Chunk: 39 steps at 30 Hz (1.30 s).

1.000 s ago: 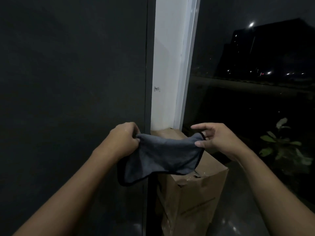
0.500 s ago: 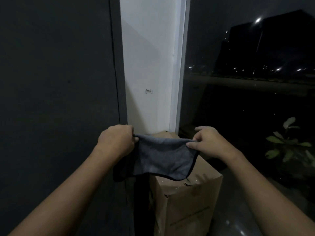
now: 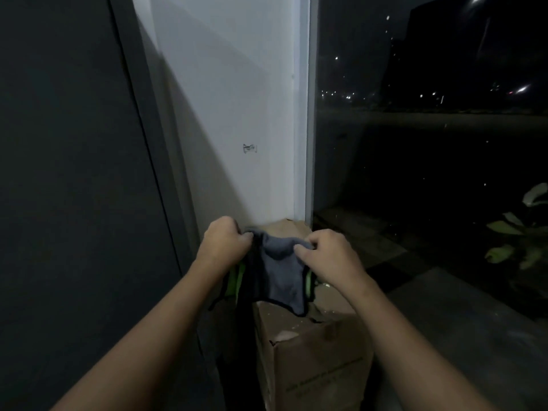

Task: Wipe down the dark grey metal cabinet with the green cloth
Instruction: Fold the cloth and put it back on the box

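The cloth [image 3: 280, 271] hangs between my two hands, its grey face toward me and bright green showing at both side edges. My left hand [image 3: 224, 243] grips its upper left corner in a fist. My right hand [image 3: 327, 256] pinches the upper right edge with curled fingers. The dark grey metal cabinet [image 3: 68, 173] fills the whole left side, its flat side panel just left of my left forearm. Neither the cloth nor my hands touch the cabinet.
A brown cardboard box [image 3: 314, 354] stands on the floor right below the cloth. Behind it rises a white wall pillar [image 3: 237, 114]. A large dark window [image 3: 430, 143] takes up the right side, with green plant leaves [image 3: 516, 232] at its lower right.
My hands have come closer together, bunching the cloth so it hangs folded and its green side shows. The view has swung right, so the cabinet takes up less of the frame.
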{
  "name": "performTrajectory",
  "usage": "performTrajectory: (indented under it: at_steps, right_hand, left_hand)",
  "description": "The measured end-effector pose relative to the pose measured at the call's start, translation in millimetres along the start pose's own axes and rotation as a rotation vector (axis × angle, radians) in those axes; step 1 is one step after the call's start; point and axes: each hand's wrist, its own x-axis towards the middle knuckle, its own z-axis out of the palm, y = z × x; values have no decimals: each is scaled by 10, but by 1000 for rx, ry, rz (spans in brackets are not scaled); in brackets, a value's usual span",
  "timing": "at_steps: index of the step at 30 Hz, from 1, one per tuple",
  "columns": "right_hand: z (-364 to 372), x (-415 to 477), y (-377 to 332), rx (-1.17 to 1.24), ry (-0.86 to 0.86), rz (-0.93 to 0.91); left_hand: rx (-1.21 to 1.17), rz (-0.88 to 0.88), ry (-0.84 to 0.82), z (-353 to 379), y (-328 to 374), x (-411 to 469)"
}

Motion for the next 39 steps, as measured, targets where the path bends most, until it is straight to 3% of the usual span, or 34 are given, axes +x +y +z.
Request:
performTrajectory:
  at_steps: [5, 11, 16, 19, 21, 25, 28, 34, 37, 39]
  right_hand:
    - [159, -9, -113, 236, -61, -154]
    - [114, 2, -162, 614, -134, -77]
    - [30, 16, -83, 747, -254, -120]
    - [29, 65, 97, 806, -31, -103]
    - [86, 101, 242, 834, 17, -23]
    - [271, 70, 241, 856, -240, -80]
    - [308, 38, 140, 1008, -208, -127]
    - [324, 5, 74, 1037, -131, -86]
    - [336, 11, 34, 1084, -94, -69]
    - [330, 3, -19, 1125, -71, -53]
  left_hand:
    - [-427, 3, -144, 216, 258, -14]
    - [-1134, 46, -581, 151, 255, -278]
    - [-1058, 150, -470, 179, 51, -264]
    - [-1220, 144, -459, 137, 7, -241]
    - [-1273, 150, -491, 100, -34, -212]
    - [-1309, 176, -600, 44, -132, -150]
    - [-1259, 210, -681, 2, -171, -108]
    - [-1161, 219, -694, -90, -208, -57]
    - [-1024, 177, -560, -52, -260, -63]
    - [-1089, 136, -492, -3, -319, -50]
